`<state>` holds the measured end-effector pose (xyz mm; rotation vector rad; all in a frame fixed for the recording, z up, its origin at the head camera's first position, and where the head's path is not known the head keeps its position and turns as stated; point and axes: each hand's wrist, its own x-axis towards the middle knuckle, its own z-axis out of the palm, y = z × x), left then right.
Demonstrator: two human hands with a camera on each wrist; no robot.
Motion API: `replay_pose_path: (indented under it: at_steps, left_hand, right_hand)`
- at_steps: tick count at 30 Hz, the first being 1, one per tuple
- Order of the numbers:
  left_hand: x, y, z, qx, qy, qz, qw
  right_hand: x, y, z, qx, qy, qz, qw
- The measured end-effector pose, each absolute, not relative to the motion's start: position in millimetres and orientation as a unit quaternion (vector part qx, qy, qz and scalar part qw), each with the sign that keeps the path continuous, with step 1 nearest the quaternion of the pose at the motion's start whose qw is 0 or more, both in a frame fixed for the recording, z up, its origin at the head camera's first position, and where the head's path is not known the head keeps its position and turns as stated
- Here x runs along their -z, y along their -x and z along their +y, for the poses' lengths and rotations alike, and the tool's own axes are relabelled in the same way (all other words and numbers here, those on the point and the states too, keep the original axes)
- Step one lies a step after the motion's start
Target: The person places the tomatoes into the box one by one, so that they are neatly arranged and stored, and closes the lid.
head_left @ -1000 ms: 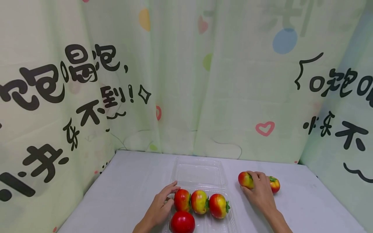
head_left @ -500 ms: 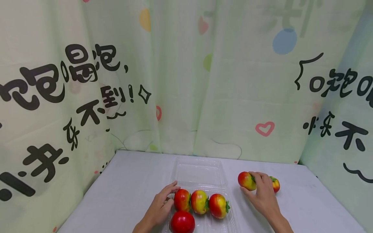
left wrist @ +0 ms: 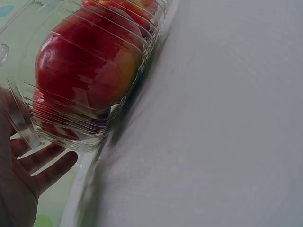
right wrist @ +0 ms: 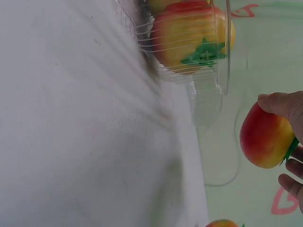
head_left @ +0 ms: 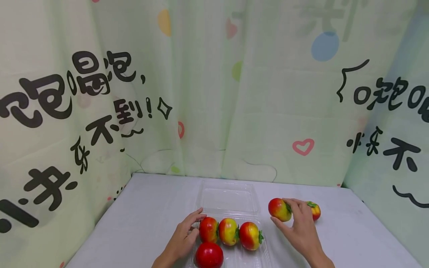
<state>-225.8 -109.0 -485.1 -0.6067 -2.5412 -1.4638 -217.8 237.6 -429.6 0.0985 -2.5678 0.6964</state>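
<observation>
Head view: we pinch a red-yellow fruit (head_left: 278,209) in the right hand (head_left: 300,223), right of the clear clamshell (head_left: 246,259); the left hand (head_left: 183,235), fingers relaxed, lies at its left edge. We judge this the pick-up step, calling next for a leftward carry.

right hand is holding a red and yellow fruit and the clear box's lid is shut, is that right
The lid is not shut: the head view shows it open, lying back beyond the clear box. The rest stands: the right hand is holding a red and yellow fruit.
</observation>
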Motion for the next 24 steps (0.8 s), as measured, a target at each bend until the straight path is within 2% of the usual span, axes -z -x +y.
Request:
replay_pose_path:
  at_steps: [24]
  left_hand:
    - [487,226,-109,0.493,0.207,-0.842,0.075]
  right_hand:
    - [421,194,204,-0.263,-0.061,-0.927,0.261]
